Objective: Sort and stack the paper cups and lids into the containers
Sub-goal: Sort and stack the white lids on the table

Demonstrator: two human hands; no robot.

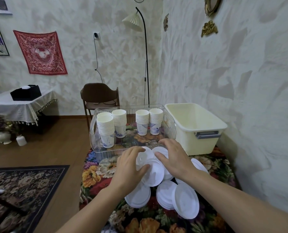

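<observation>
A pile of white lids (154, 175) lies on the floral-covered table (96, 172) in front of me. My left hand (129, 167) holds the left edge of a lid at the top of the pile, thumb on top of it. My right hand (173, 157) reaches over the pile from the right, fingers spread and curved on the upper lids. Behind the hands a clear plastic container (133, 149) holds several stacks of white paper cups (106, 130) with blue print. A cream tub (197, 125) stands to its right; nothing shows in the part of its inside I can see.
The wall runs close along the table's right side. A brown chair (99, 96) and a floor lamp (145, 64) stand behind the table. To the left are wooden floor, a patterned rug (22, 187) and a side table with a white cloth (18, 106).
</observation>
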